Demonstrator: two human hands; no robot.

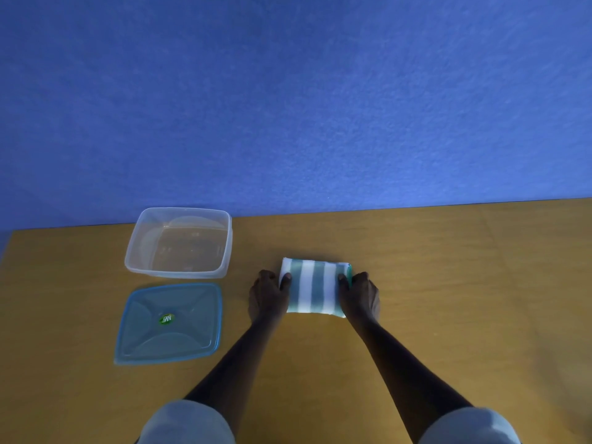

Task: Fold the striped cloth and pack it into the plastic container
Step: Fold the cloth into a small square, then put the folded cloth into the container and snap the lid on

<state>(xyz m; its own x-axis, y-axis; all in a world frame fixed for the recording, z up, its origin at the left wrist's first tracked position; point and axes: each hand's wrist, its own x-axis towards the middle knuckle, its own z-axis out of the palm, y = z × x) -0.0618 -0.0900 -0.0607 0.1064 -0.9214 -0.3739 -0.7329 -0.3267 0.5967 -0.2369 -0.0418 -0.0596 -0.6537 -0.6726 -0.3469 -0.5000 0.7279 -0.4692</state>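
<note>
The striped cloth [314,286], green and white, lies folded into a small thick rectangle on the wooden table [448,283]. My left hand [267,294] grips its left edge, thumb on top. My right hand [360,293] grips its right edge the same way. The clear plastic container [137,251] stands open and empty to the left, near the table's far edge, apart from the cloth.
The container's blue lid [168,323] lies flat in front of the container, with a green sticker in its middle. A blue wall [288,91] rises behind the table's far edge. The table's left edge runs close to the container and lid.
</note>
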